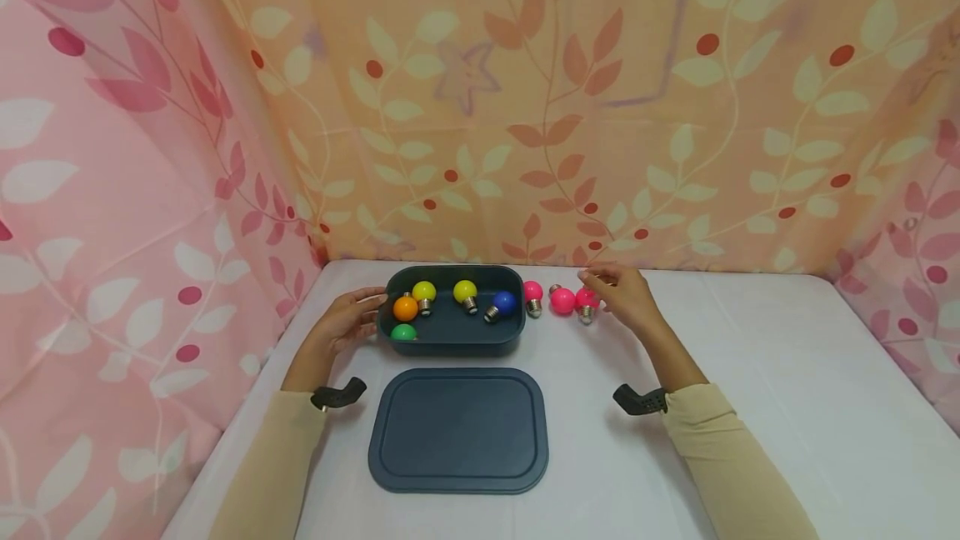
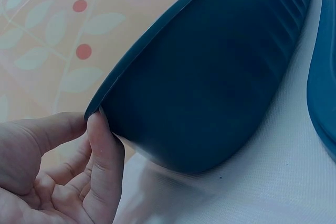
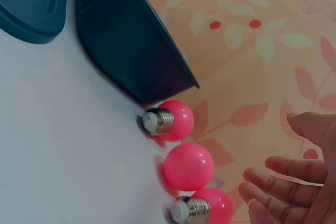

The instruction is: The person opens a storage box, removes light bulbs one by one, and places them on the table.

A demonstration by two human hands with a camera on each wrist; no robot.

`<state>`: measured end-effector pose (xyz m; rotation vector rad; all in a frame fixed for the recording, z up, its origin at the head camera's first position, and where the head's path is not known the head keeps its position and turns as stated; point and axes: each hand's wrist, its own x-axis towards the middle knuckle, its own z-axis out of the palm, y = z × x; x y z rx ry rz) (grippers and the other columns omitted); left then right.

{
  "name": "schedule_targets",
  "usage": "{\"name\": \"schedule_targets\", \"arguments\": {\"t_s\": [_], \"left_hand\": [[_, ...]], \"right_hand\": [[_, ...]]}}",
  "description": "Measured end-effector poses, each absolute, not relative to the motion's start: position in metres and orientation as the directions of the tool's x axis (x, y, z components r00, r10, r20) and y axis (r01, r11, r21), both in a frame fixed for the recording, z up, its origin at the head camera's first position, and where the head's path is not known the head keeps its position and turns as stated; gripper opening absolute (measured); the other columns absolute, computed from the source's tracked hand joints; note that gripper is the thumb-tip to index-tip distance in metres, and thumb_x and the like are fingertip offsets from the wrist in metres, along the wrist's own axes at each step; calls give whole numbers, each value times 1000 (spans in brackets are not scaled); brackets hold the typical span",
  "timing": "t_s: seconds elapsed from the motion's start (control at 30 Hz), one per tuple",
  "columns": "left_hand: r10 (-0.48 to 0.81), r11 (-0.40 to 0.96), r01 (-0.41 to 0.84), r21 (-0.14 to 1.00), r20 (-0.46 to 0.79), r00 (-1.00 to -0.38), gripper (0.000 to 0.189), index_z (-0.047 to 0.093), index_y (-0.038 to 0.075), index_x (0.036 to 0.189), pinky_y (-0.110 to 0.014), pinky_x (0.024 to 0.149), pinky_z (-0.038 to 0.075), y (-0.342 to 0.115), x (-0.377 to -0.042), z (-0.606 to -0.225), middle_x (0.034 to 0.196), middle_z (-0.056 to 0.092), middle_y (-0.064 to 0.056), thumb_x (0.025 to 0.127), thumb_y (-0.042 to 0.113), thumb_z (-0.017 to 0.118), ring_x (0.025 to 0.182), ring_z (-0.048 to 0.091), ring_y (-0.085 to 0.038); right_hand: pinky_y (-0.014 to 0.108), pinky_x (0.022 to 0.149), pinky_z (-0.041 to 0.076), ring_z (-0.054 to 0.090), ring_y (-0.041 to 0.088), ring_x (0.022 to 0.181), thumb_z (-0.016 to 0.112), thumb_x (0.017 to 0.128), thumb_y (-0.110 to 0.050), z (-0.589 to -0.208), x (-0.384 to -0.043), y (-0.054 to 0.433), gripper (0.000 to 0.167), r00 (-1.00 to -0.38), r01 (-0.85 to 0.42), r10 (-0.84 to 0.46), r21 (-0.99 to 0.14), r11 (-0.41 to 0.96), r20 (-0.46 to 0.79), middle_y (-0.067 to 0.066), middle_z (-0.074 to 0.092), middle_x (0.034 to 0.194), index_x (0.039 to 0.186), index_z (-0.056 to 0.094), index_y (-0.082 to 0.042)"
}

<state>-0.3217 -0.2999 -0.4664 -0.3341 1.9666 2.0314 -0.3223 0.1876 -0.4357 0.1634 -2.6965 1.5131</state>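
Green bulb partly hidden by container wall; lid cropped, wrist views.

I've got the box near the back edge of the table, left of centre: five bulbs inside, three others rowed to its right, the lid before it.

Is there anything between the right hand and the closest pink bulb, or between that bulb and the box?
Nothing visible blocks the right hand from the closest pink bulb. The middle pink bulb and leftmost pink bulb sit between that bulb and the box.
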Motion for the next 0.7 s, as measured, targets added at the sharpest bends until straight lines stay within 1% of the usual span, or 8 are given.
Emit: {"name": "schedule_targets", "arguments": {"t_s": [0.07, 0.1, 0.23, 0.3, 0.43, 0.53, 0.7], "left_hand": [[47, -20, -369, 929, -367, -929, 56, 45, 6, 149, -20, 68, 57, -300, -321, -466, 100, 63, 0, 101, 24, 66, 77, 61, -12], [47, -20, -370, 929, -369, -928, 57, 45, 6, 150, -20, 68, 57, -300, -321, -466, 100, 63, 0, 101, 24, 66, 78, 61, -12], [47, -18, -374, 927, -373, -927, 57, 44, 6, 150, -20, 69, 57, -300, -322, -466, 101, 63, 0, 101, 24, 66, 79, 61, -13], [49, -18, -373, 928, -372, -927, 57, 44, 6, 150, -20, 69, 57, -300, -322, -465, 100, 63, 0, 101, 24, 66, 79, 61, -13], [49, -17, -374, 927, -373, -927, 57, 44, 6, 150, -19, 68, 56, -300, -323, -464, 100, 63, 0, 101, 24, 66, 80, 61, -13], [45, -21, -373, 927, -372, -927, 56, 45, 6, 150, -19, 68, 56, -300, -323, -464, 100, 63, 0, 101, 24, 66, 79, 60, -13], [57, -31, -368, 929, -366, -929, 55, 45, 5, 149, -19, 66, 56, -301, -323, -467, 97, 63, 0, 101, 23, 66, 76, 60, -13]], "right_hand": [[52, 81, 59, 65, 37, 102, 65, 97, -47, -434, -320, 184, 52, -992, -124, -78, -844, 522, 97, 16, 69, 117, 131, 65, -8], [51, 81, 59, 64, 36, 103, 66, 97, -47, -433, -319, 181, 51, -991, -131, -83, -840, 526, 102, 15, 69, 118, 130, 66, -8], [38, 77, 59, 60, 32, 106, 67, 97, -45, -429, -315, 173, 48, -987, -159, -107, -817, 554, 119, 15, 67, 119, 126, 69, -8], [35, 76, 58, 60, 31, 105, 67, 97, -44, -427, -313, 169, 46, -988, -152, -115, -822, 548, 106, 14, 67, 118, 126, 69, -8], [40, 77, 60, 62, 31, 102, 68, 97, -39, -425, -309, 161, 42, -986, -143, -147, -836, 530, 75, 12, 67, 117, 127, 70, -10], [41, 76, 60, 62, 32, 101, 69, 96, -37, -423, -306, 154, 39, -981, -162, -177, -833, 530, 79, 11, 69, 115, 125, 71, -11], [35, 72, 59, 65, 32, 98, 70, 96, -36, -419, -299, 145, 39, -969, -214, -220, -818, 535, 109, 9, 72, 112, 124, 71, -9]]}}
